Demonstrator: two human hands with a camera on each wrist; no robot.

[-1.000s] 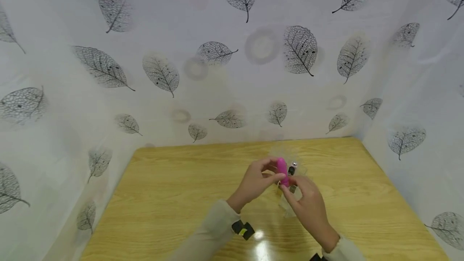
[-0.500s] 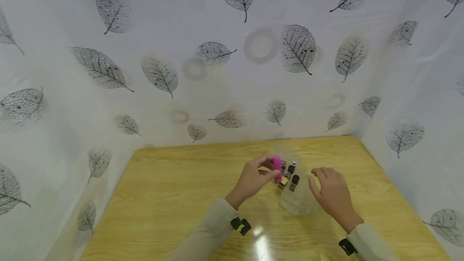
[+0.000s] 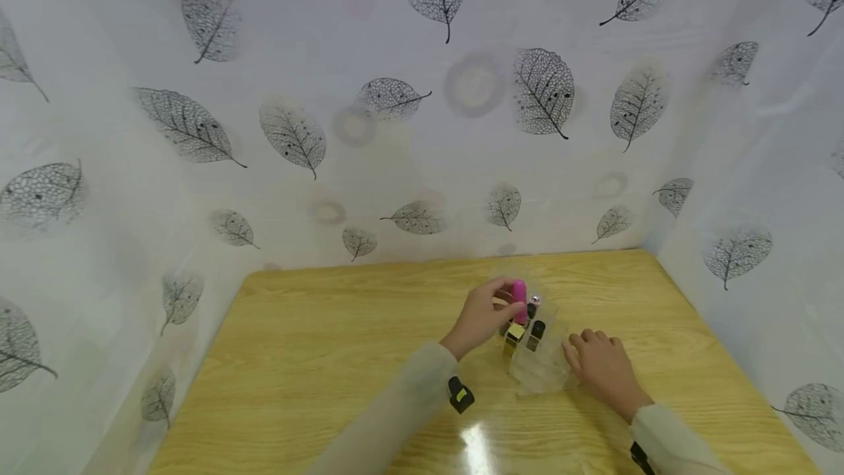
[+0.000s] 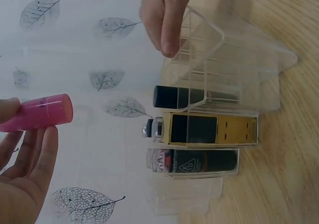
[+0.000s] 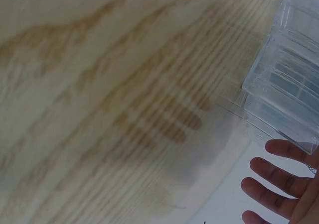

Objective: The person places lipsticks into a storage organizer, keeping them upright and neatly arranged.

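My left hand (image 3: 484,316) pinches a bright pink lipstick tube (image 3: 519,297) between thumb and fingers, held upright over the back left of a clear plastic lipstick organizer (image 3: 542,374). In the left wrist view the pink tube is apart from the tubes in the compartments. Those include a gold and black lipstick (image 4: 234,129), a dark tube (image 4: 167,97) and a black one with a clear cap (image 4: 219,161). At the organizer's right side is my right hand (image 3: 601,363). Its fingers are loosely extended, with fingertips right at the wall in the right wrist view.
The organizer stands on a wood-grain table (image 3: 343,343), toward the back right. A pale curtain (image 3: 422,160) printed with dark leaves encloses the table's back and sides. Several front compartments of the organizer hold nothing visible.
The right hand let go of the pink tube, moved right, then came down beside the organizer. The left hand kept the tube, and has shifted right over the organizer in the last half second.
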